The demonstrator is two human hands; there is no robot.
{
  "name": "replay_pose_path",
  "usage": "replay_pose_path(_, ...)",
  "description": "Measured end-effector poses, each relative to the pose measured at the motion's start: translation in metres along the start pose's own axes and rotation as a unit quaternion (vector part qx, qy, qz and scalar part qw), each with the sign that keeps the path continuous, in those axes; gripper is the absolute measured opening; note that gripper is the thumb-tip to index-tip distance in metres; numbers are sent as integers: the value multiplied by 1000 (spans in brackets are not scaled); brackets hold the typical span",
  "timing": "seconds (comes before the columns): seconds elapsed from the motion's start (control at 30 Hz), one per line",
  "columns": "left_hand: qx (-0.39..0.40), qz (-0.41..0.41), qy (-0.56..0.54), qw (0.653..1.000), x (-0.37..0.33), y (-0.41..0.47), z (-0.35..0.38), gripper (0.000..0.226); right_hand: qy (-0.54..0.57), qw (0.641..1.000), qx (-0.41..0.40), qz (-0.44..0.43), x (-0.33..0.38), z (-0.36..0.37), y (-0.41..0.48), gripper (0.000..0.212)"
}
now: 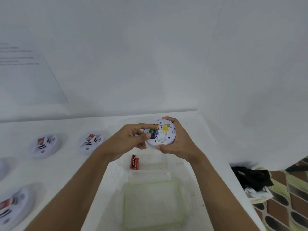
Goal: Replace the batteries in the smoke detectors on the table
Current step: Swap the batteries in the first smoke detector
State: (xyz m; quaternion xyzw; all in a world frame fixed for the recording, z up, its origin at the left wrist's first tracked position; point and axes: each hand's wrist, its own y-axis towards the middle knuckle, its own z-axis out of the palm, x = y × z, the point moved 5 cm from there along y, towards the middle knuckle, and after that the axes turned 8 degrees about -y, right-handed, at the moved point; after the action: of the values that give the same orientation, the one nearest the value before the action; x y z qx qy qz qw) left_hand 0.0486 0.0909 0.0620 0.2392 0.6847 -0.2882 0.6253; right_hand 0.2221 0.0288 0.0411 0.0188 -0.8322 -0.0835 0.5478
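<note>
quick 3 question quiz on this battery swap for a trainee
1. True or false: the right hand holds the smoke detector back side up.
2. The two loose batteries on the table are: A green, B red, C blue.
3. Fill in: the battery pinched by the left hand is ___.
Key: 1 true; 2 B; 3 green.
</note>
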Motion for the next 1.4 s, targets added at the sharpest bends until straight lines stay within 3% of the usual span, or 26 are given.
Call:
replay_pose_path(0.2,-40,8,32,999,7,-4,12,27,5,1000,0,12,-3,0,-5,82)
replay_pose_path(0.53,-46,5,-54,997,9,-18,23,25,17,1000,21,-4,6,1,-15,84)
replay_pose_path(0.9,-156,62,-18,986,8,-56,25,31,42,996,75,-23,16,17,-28,94)
replay_pose_path(1.27,-234,66,-150,958,27,-133,-13,28,50,997,44,-26,29,75,-53,93)
replay_pose_path(1.33,-262,50,-122,956,38,-153,-31,27,55,997,38,-23,33,85,-61,93)
replay_pose_path(1.4,-286,16,14,958,50,-171,-51,24,57,998,35,-21,36,96,-69,94)
